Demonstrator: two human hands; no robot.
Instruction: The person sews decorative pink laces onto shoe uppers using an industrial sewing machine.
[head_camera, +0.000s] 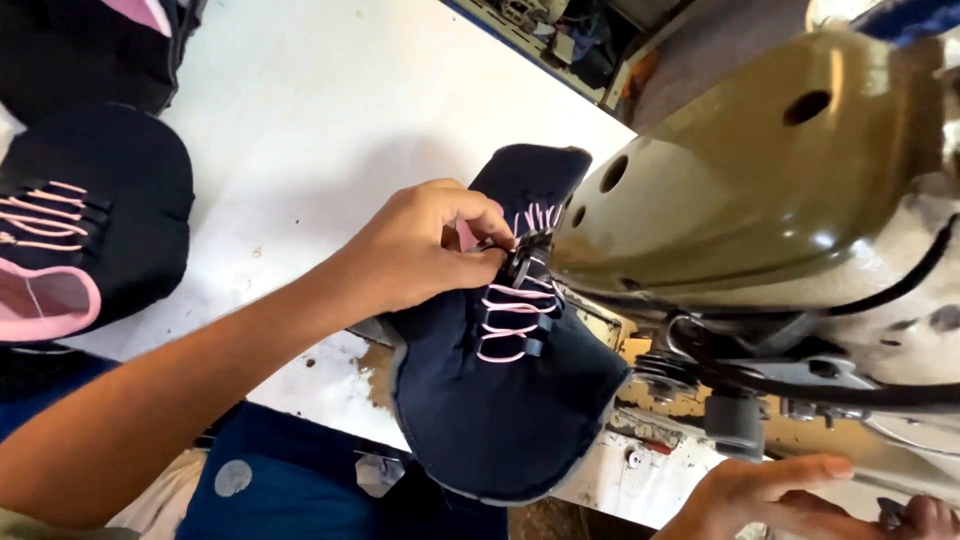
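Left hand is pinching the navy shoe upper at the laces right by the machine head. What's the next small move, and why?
Probably ease the shoe upper slightly further under the machine head, guiding with the left hand. Its fingertips already pinch the pink laces at the machine's edge, while the right hand lies low beside the machine, gripping nothing visible. Whether the needle is engaged is hidden.

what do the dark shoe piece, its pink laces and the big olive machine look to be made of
Dark shoe upper: looks like matte navy woven fabric, soft and curved, with a paler raw edge.
Pink laces: thin cord, probably textile or elastic, faint sheen.
Olive machine body: seems painted metal, smooth and glossy, with round holes and worn patches.
The left hand pinches the upper at the lacing.
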